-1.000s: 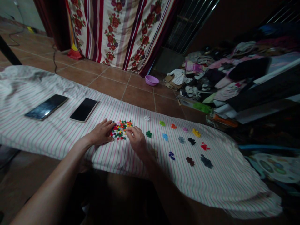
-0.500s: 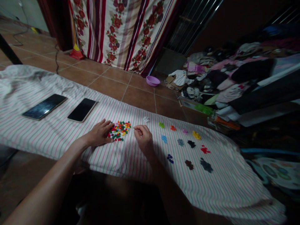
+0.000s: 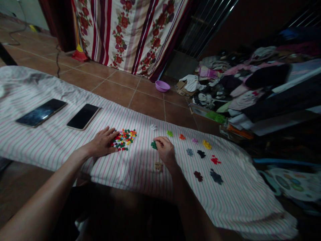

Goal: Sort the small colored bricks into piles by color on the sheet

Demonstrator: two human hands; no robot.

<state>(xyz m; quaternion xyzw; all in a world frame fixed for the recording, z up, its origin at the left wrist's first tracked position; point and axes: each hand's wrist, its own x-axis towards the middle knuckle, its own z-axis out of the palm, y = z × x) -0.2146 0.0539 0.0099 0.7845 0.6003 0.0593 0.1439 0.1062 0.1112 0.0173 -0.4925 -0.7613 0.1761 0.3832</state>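
My left hand lies flat with fingers spread, its fingertips on the left edge of a mixed pile of small coloured pieces. My right hand is closed in a pinch at a small green pile; whatever is between its fingertips is too small to make out. Below it lies a beige pile. Single-colour piles spread to the right, among them white, lime, orange, yellow, black, red and brown.
Two dark phones lie at the left on the striped cloth. Beyond the cloth's far edge, a purple basin stands on the tiled floor. Heaped clothes fill the right background.
My right hand has moved right, away from the mixed pile to the green pile. The green and beige piles now show, while the light blue and dark blue ones are covered. The view has shifted slightly.
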